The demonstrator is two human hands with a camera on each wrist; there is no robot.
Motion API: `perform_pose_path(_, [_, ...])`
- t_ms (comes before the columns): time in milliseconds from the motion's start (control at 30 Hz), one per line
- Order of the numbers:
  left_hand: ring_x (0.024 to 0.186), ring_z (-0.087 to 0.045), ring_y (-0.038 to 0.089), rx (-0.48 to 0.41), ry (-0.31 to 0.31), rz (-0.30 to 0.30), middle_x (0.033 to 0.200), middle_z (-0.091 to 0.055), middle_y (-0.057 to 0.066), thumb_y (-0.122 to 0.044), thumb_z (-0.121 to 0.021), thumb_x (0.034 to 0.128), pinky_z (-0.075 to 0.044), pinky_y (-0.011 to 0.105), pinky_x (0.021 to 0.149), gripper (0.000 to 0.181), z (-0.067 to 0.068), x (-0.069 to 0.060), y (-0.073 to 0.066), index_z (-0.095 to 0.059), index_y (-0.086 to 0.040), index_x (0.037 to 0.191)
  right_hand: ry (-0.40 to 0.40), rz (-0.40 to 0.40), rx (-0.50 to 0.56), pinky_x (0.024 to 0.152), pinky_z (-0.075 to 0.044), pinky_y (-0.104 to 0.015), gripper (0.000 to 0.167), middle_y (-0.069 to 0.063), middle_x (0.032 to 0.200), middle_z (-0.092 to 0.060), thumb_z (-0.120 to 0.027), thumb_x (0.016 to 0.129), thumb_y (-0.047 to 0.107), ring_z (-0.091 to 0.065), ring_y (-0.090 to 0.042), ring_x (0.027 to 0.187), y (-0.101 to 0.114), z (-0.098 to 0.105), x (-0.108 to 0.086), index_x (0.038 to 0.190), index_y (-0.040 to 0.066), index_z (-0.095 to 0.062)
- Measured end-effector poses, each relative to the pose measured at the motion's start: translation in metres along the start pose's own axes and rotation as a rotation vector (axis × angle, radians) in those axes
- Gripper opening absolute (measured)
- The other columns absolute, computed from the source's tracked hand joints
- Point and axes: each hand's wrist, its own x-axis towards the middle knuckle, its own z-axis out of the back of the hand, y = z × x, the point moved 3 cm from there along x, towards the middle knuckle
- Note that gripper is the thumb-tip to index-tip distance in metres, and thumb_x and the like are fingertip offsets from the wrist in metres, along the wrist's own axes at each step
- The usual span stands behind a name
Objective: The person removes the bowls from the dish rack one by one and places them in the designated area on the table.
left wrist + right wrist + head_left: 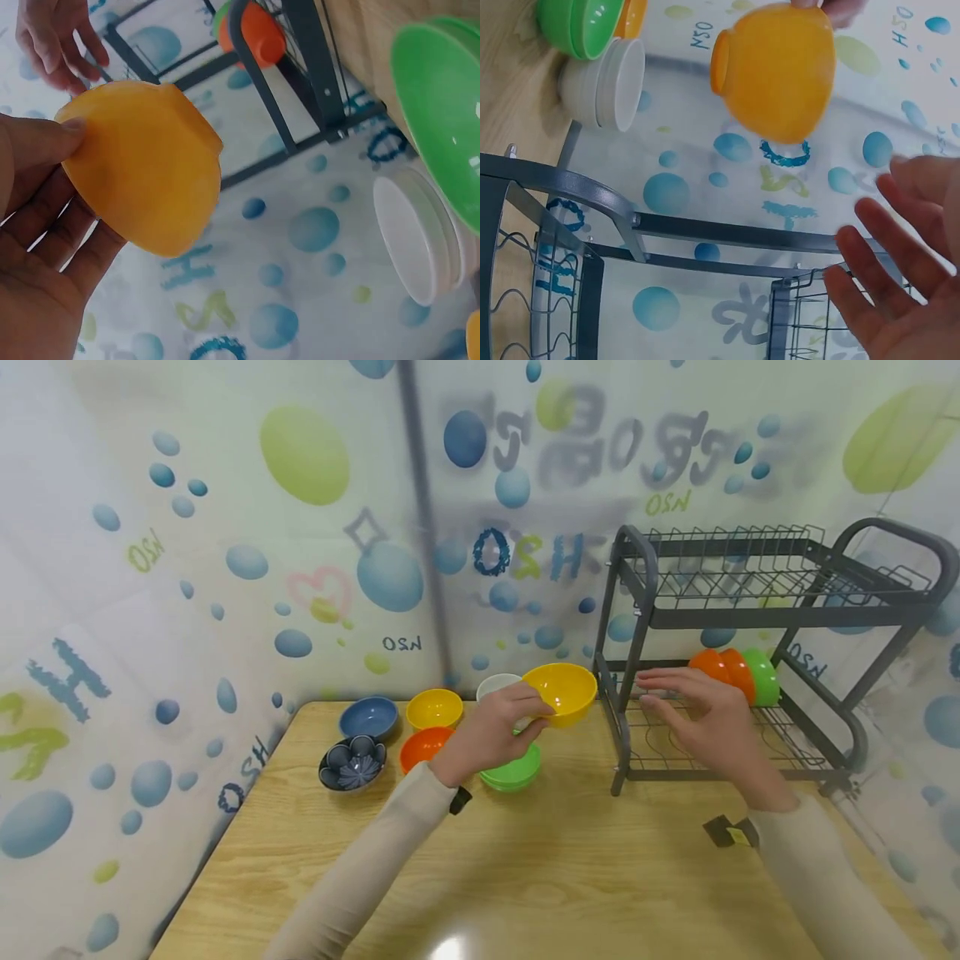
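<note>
A yellow bowl is held in the air by my left hand, which pinches its rim between thumb and fingers. In the left wrist view the thumb lies on the edge of the yellow bowl. My right hand is to the right of the bowl, at the front of the rack's lower tier, its fingers extended and holding nothing. In the right wrist view a gap separates the right hand from the yellow bowl. Two orange bowls and a green bowl stand on edge in the lower tier.
The two-tier dark rack stands at the table's right. On the wooden table, towards the back, are a blue bowl, a dark petal-patterned bowl, a yellow bowl, an orange bowl, white bowls and green bowls.
</note>
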Motion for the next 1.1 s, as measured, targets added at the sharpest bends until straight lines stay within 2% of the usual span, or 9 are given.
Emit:
perform_pose_path(167, [0.092,-0.069,0.016,-0.003,-0.005,0.090,0.102,-0.075,0.004,-0.003,-0.076,0.0912,-0.058,0.026,0.086,0.014,0.008,-0.010,0.027,-0.078,-0.006,0.104,-0.036,-0.188,0.035,0.094,-0.043,0.000,0.032,-0.006,0.128,-0.072,-0.075,0.095,0.014,-0.055,0.017,0.113,-0.013,0.002,0.007,0.126,0.016,-0.074])
perform_pose_path(300, [0.091,-0.070,0.017,0.020,-0.015,0.147,0.100,-0.075,0.006,-0.001,-0.075,0.0916,-0.060,0.027,0.084,0.012,0.016,-0.020,0.046,-0.077,-0.004,0.103,0.005,-0.356,0.073,0.090,-0.044,0.001,0.040,-0.009,0.130,-0.069,-0.069,0.099,0.031,-0.056,0.015,0.105,-0.021,0.001,0.014,0.137,0.018,-0.066])
perform_pose_path(433, [0.090,-0.069,0.022,0.040,-0.024,0.188,0.096,-0.075,0.009,0.002,-0.075,0.0900,-0.060,0.031,0.083,0.011,0.024,-0.028,0.062,-0.078,-0.001,0.100,0.064,-0.456,0.096,0.088,-0.043,0.002,0.051,-0.009,0.137,-0.066,-0.064,0.101,0.043,-0.055,0.015,0.104,-0.029,-0.004,0.023,0.145,0.019,-0.058])
perform_pose_path(500, [0.090,-0.068,0.025,0.045,-0.017,0.220,0.096,-0.075,0.010,0.003,-0.075,0.0889,-0.060,0.035,0.083,0.012,0.027,-0.031,0.069,-0.078,0.000,0.100,0.085,-0.488,0.106,0.090,-0.042,0.000,0.056,-0.007,0.142,-0.063,-0.062,0.101,0.047,-0.057,0.009,0.109,-0.033,-0.006,0.027,0.148,0.019,-0.055])
perform_pose_path(533, [0.091,-0.068,0.027,0.044,-0.007,0.240,0.096,-0.075,0.011,0.003,-0.075,0.0888,-0.060,0.037,0.084,0.013,0.028,-0.033,0.074,-0.078,0.000,0.101,0.096,-0.499,0.112,0.096,-0.046,-0.007,0.058,-0.008,0.144,-0.062,-0.060,0.101,0.049,-0.059,0.003,0.114,-0.035,-0.008,0.029,0.149,0.018,-0.053])
perform_pose_path(633, [0.094,-0.069,0.028,0.052,0.027,0.323,0.099,-0.076,0.010,0.002,-0.076,0.0882,-0.060,0.039,0.088,0.015,0.032,-0.039,0.088,-0.079,-0.002,0.103,0.132,-0.553,0.146,0.110,-0.049,-0.032,0.067,-0.010,0.149,-0.057,-0.058,0.100,0.056,-0.059,-0.019,0.130,-0.039,-0.011,0.035,0.153,0.016,-0.049])
perform_pose_path(733, [0.098,-0.069,0.026,0.079,0.067,0.404,0.103,-0.077,0.009,0.000,-0.076,0.0888,-0.060,0.040,0.092,0.018,0.036,-0.045,0.102,-0.080,-0.004,0.106,0.160,-0.608,0.200,0.116,-0.040,-0.057,0.075,-0.014,0.153,-0.054,-0.055,0.099,0.061,-0.051,-0.035,0.140,-0.044,-0.014,0.038,0.155,0.013,-0.045])
perform_pose_path(900, [0.101,-0.070,0.028,0.124,0.116,0.492,0.108,-0.077,0.011,-0.001,-0.074,0.0907,-0.059,0.042,0.097,0.019,0.041,-0.052,0.123,-0.079,-0.003,0.109,0.122,-0.662,0.252,0.116,-0.042,-0.055,0.075,-0.013,0.146,-0.061,-0.054,0.097,0.066,-0.057,-0.031,0.132,-0.050,-0.020,0.044,0.148,0.012,-0.054])
perform_pose_path(1100, [0.095,-0.070,0.029,0.135,0.177,0.572,0.108,-0.078,0.013,-0.002,-0.073,0.0914,-0.060,0.044,0.093,0.018,0.042,-0.063,0.147,-0.079,-0.003,0.108,0.062,-0.653,0.273,0.109,-0.051,-0.044,0.067,-0.012,0.135,-0.069,-0.056,0.097,0.063,-0.065,-0.018,0.118,-0.051,-0.024,0.048,0.138,0.011,-0.063])
